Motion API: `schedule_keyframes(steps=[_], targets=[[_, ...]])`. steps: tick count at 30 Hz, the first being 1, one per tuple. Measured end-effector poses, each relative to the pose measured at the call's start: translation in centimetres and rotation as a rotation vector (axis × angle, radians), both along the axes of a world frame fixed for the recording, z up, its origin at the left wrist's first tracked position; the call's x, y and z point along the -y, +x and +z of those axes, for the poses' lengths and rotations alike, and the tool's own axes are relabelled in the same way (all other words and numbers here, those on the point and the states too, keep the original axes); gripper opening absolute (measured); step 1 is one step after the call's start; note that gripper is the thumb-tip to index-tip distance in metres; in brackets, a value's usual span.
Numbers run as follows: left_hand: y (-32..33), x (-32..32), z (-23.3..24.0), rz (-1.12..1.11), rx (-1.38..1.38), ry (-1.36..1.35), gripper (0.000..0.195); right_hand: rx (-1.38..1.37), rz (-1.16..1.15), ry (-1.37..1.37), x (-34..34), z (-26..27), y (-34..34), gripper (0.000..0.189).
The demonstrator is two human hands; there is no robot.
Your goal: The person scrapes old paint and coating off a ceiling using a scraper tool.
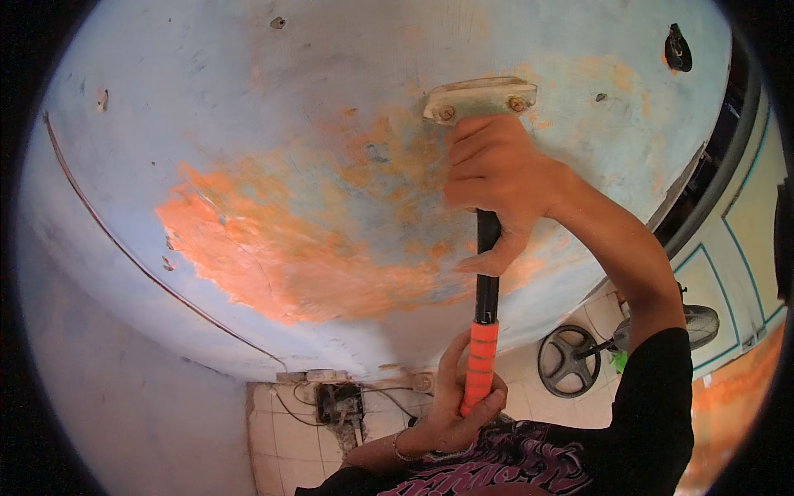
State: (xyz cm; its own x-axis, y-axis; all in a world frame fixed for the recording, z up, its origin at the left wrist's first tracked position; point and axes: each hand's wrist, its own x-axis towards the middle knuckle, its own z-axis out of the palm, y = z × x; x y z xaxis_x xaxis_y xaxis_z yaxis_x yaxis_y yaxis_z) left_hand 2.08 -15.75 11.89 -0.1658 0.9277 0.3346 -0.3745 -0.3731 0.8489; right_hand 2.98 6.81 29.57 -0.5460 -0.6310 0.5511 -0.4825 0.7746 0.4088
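A long-handled scraper (487, 297) with a black shaft and an orange ribbed grip stands nearly upright in the picture against a painted wall (347, 204). Its wide pale head, with two screws, lies on the wall. My right hand (496, 167) is wrapped about the shaft just below the head, the thumb lower down on the shaft; the fingers hide the joint. At the lower end my left hand (462, 397) holds the orange grip. Light blue-grey paint surrounds a large patch of orange and rust-brown on the wall, left of the shaft.
A thin cable (149, 279) runs along the wall at left. Below are an open electrical box (339, 403) with loose wires and a tiled surface (298, 434). A pedestal fan's round base (569, 361) is at lower right, near a pale panelled door (713, 297). Small holes dot the wall.
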Motion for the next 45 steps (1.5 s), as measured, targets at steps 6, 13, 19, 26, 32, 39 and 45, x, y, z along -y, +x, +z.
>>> schedule_keyframes(steps=[6, 13, 19, 26, 32, 39, 45], targets=[[-0.6, 1.4, 0.2, -0.111, 0.016, -0.114, 0.052, -0.001, -0.018, -0.022, 0.8, 0.1, -0.1, 0.043], [-1.8, 0.6, 0.3, -0.066, -0.166, -0.120, 0.046, -0.023, -0.020, 0.022, 0.2, 0.1, -0.4, 0.045], [-3.2, -1.8, 0.9, 0.064, -0.265, -0.047, 0.047, -0.074, -0.026, 0.092, -0.8, 4.1, -0.9, 0.042], [-3.8, -3.1, 2.0, -0.020, -0.180, 0.012, 0.036, -0.154, -0.077, 0.144, -1.0, 4.9, -1.4, 0.044], [-2.2, -0.4, -2.4, -0.172, -0.209, -0.120, 0.032, 0.083, -0.129, -0.041, 0.9, -2.0, 0.0, 0.041], [-4.0, -1.7, -1.4, -0.132, -0.298, -0.020, 0.029, -0.048, -0.052, 0.030, 0.1, 2.0, -0.8, 0.040], [-3.8, -2.0, 1.6, -0.113, -0.214, -0.029, 0.031, -0.098, -0.170, 0.087, 0.4, 3.0, -0.6, 0.042]])
